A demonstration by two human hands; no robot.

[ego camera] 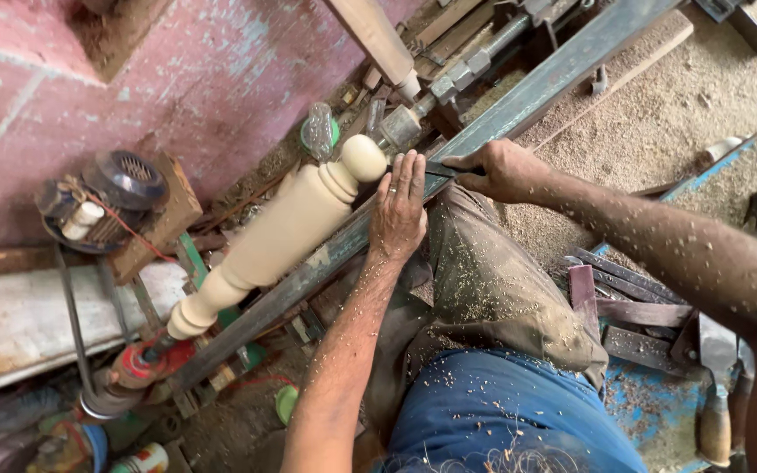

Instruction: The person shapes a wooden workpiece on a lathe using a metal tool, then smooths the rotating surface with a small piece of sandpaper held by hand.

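Observation:
A pale turned wooden spindle (282, 236) with a round knob at its upper end is mounted between the lathe's centres, running diagonally. My left hand (399, 210) lies flat on the metal tool rest bar (519, 105), fingers pressing down a thin dark chisel blade (438, 169) next to the knob. My right hand (501, 171) grips the same chisel further back. Both forearms are speckled with sawdust. The blade's tip is hidden under my left fingers.
An electric motor (107, 201) with a belt sits at left by the pink wall. Several chisels and metal bars (641, 315) lie at the right on a blue surface. Sawdust (676, 114) covers the ground. A square wooden blank (378, 39) leans at the top.

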